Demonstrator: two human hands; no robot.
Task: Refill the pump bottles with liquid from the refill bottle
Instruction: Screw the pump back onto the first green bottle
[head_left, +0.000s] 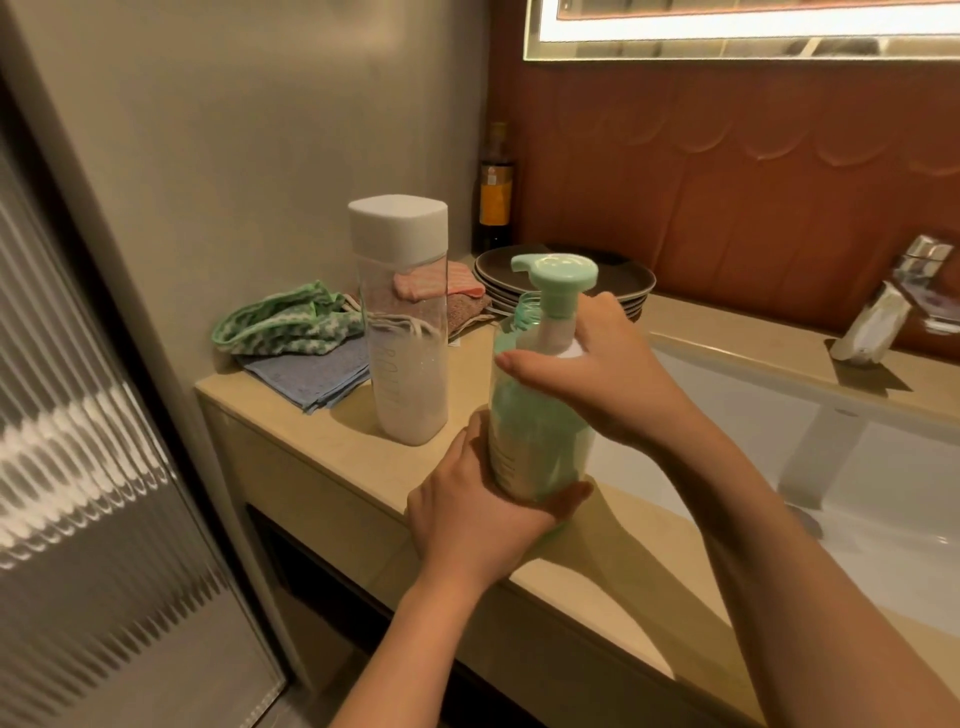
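Two hands work one green pump bottle (535, 415) above the front edge of the counter (322, 447), beside the sink (779, 415). The left hand (478, 509) cups the base, fingers (566, 499) wrapped under and closed around it. The right hand (608, 374) is closed over the shoulder, at the collar below the mint pump head (558, 275). A second open neck shows just behind the pump; what it belongs to cannot be told.

Judged step: unscrewing or reseating the pump assembly.

1. Hold the base firmly with the left hand; let only the right hand turn.
2. Keep the bottle upright; a tilt may spill the contents.
3. Lift or lower the pump straight, so the dip tube clears the neck without flicking liquid.

Well left on the counter stands the clear refill bottle (405, 332), white cap on, about a third full of white liquid, untouched. Folded cloths (306, 332) lie behind it for drips.
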